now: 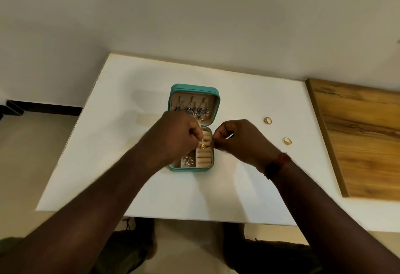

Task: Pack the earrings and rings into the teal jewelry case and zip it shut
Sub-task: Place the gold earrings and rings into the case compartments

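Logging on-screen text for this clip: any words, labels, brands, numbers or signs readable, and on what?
No text can be read anywhere.
The teal jewelry case shows no brand or label; any marks on the two gold rings on the white table are too small to tell.

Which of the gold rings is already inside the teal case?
The ring in the beige rolls, at the left hand; the other two lie on the white table.

one teal case (173,92) — three gold rings (267,120) (287,141) (202,146).
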